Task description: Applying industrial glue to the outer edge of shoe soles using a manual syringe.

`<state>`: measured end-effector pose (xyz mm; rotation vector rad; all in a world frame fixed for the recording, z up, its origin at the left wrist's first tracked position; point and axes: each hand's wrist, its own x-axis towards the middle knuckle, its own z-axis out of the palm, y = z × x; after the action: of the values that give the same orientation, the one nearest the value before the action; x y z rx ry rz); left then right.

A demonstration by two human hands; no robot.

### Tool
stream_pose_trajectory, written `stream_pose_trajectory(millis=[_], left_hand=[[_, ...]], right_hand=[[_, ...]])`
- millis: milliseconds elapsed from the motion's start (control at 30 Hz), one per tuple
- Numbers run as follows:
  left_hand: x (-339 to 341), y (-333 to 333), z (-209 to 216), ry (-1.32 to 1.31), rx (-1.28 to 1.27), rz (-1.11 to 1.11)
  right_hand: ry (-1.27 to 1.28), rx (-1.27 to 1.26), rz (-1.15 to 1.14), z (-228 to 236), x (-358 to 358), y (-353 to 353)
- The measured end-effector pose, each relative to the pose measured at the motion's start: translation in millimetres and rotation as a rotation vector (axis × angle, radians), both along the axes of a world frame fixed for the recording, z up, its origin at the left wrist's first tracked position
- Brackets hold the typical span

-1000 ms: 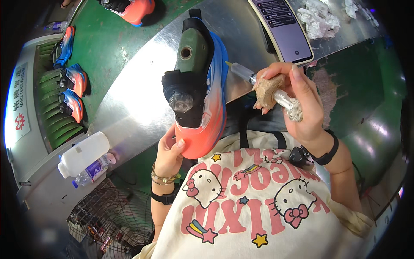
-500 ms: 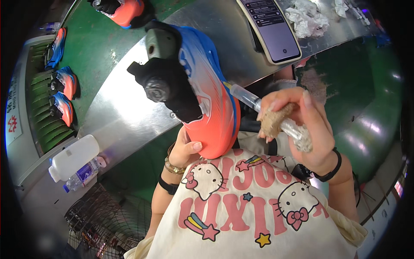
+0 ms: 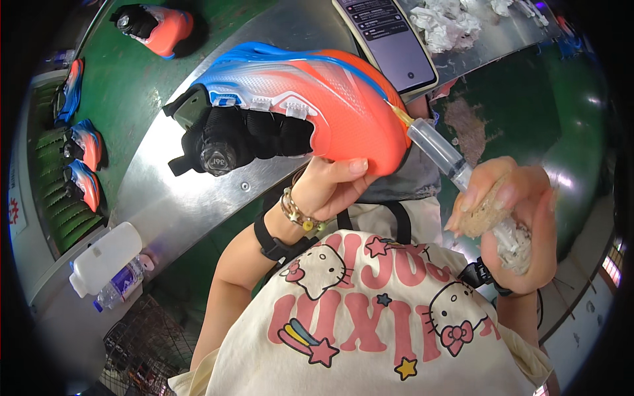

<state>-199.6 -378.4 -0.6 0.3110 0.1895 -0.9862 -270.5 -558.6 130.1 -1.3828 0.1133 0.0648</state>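
Observation:
A coral, white and blue sneaker (image 3: 343, 99) with a black tongue and collar lies sideways before me, its toe to the right. My left hand (image 3: 330, 188) grips it at the toe, thumb on the upper and fingers underneath. My right hand (image 3: 518, 218) is closed round a clear syringe (image 3: 436, 146), with brownish wrapping under the fingers and whitish wrapping at the plunger end. The syringe's yellowish tip touches the toe's edge, near the line where upper and sole meet. The fingers of my left hand are partly hidden beneath the shoe.
A metal work table (image 3: 172, 198) runs under the shoe. Beyond it lie a phone (image 3: 389, 49) and crumpled white tissues (image 3: 446, 26). Another sneaker (image 3: 165, 33) sits on the green surface at upper left; several more line the left side. A white bottle (image 3: 109, 254) and a water bottle (image 3: 122, 284) lie at lower left.
My left hand has turned the sneaker so that its toe swings from pointing at me to the right. My right hand and the syringe have moved right and slightly down, following the toe's edge.

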Motion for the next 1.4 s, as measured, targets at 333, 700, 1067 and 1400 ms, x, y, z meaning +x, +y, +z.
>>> stream_pose_trajectory(millis=[333, 700, 1067, 1400], left_hand=[[19, -38, -3, -0.026, -0.028, 0.047], [29, -63, 6, -0.022, -0.004, 0.238], [42, -62, 65, 0.072, 0.188, 0.222], [47, -65, 73, 0.14, 0.268, 0.233]], right_hand=[[0.005, -0.174, -0.13, 1, -9, -2], [-0.091, -0.215, -0.168, -3, -4, 7], [-0.215, -0.284, -0.044, -10, 1, 3], [-0.266, -0.233, -0.081, -16, 0, -1]])
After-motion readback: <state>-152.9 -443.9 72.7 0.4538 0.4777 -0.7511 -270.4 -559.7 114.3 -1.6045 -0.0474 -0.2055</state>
